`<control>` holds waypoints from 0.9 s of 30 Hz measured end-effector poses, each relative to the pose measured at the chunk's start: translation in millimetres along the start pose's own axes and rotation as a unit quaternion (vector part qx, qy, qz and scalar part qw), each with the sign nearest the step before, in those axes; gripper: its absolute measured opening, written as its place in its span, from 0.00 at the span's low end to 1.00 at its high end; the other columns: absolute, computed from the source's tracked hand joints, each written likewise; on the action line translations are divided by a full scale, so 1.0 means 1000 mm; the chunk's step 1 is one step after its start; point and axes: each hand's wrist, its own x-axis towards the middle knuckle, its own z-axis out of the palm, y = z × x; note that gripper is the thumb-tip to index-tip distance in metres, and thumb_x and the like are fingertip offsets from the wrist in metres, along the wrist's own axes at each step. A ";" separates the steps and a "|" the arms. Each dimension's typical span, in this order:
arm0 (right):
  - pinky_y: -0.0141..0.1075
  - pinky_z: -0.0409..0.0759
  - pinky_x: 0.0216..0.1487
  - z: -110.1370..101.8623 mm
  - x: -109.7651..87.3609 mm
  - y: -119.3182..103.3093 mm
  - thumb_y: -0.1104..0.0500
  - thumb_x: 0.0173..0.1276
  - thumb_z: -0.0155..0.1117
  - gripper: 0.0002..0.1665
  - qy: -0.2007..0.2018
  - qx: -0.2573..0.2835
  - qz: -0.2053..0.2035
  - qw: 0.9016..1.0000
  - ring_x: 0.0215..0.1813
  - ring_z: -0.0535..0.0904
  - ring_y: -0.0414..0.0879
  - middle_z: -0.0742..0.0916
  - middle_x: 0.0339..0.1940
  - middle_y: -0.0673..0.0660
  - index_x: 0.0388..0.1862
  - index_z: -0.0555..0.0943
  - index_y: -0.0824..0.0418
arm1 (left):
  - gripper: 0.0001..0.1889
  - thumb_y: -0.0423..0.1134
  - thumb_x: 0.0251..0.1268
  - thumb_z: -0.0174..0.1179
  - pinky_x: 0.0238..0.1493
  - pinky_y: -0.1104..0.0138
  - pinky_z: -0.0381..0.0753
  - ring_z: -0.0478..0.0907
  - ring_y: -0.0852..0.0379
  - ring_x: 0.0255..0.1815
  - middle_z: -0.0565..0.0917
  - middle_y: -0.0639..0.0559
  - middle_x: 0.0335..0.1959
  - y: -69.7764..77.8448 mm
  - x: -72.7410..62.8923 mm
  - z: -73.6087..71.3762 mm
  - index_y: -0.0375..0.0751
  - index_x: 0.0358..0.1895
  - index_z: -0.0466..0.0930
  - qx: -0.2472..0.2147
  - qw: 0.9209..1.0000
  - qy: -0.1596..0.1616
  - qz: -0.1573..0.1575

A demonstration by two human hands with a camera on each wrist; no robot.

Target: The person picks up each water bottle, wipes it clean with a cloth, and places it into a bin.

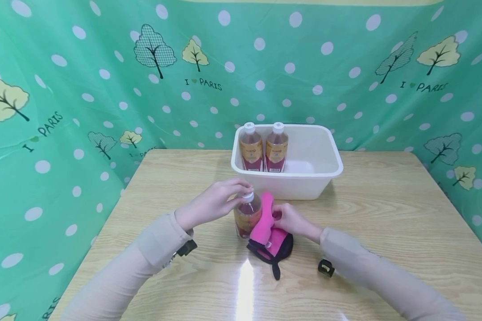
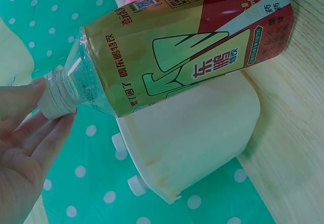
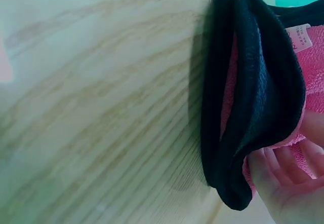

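Note:
A drink bottle (image 1: 247,218) with a yellow and red label stands on the table in front of the white bin. My left hand (image 1: 221,199) pinches its white cap (image 2: 56,93) between thumb and fingers. Against the bottle's right side lies a pink terry cloth mitt (image 1: 262,229) with black trim and a hanging loop. My right hand (image 1: 291,220) grips the mitt by a fold. In the right wrist view, the mitt's black-edged opening (image 3: 253,87) gapes and a white tag (image 3: 299,37) shows. Part of the right fingers is hidden by the cloth.
Just behind the hands is the white plastic bin (image 1: 325,171), holding two similar bottles, a left one (image 1: 251,149) and a right one (image 1: 276,149), upright on its left side. A green dotted curtain (image 1: 261,84) hangs behind the wooden table (image 1: 385,214).

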 end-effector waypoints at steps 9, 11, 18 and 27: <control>0.29 0.80 0.37 -0.005 -0.003 -0.011 0.73 0.47 0.63 0.08 0.004 0.018 -0.004 1.000 0.34 0.80 0.49 0.84 0.28 0.60 0.29 0.79 0.70 | 0.11 0.25 0.51 0.60 0.48 0.75 0.75 0.77 0.54 0.45 0.79 0.44 0.42 0.001 0.000 0.000 0.31 0.40 0.78 -0.001 1.000 -0.001 0.000; 0.29 0.80 0.38 -0.008 -0.004 -0.016 0.74 0.47 0.62 0.09 0.004 0.034 -0.003 0.999 0.36 0.81 0.51 0.84 0.30 0.62 0.31 0.78 0.71 | 0.11 0.26 0.51 0.60 0.48 0.75 0.75 0.77 0.54 0.45 0.79 0.44 0.42 0.001 0.000 0.000 0.31 0.40 0.78 0.000 1.000 -0.003 -0.003; 0.28 0.80 0.34 -0.021 -0.006 -0.032 0.73 0.49 0.62 0.09 0.009 0.048 0.007 0.999 0.34 0.81 0.51 0.83 0.31 0.64 0.32 0.78 0.72 | 0.11 0.26 0.52 0.60 0.48 0.75 0.75 0.77 0.54 0.45 0.79 0.44 0.42 0.000 -0.001 0.001 0.31 0.40 0.78 0.003 1.000 -0.008 -0.009; 0.28 0.80 0.34 -0.034 -0.004 -0.047 0.73 0.49 0.61 0.09 0.020 0.034 -0.011 0.999 0.33 0.80 0.48 0.84 0.30 0.61 0.32 0.79 0.70 | 0.10 0.26 0.51 0.60 0.48 0.75 0.75 0.77 0.54 0.45 0.79 0.45 0.42 0.001 0.000 0.001 0.32 0.39 0.78 0.001 1.000 -0.002 -0.002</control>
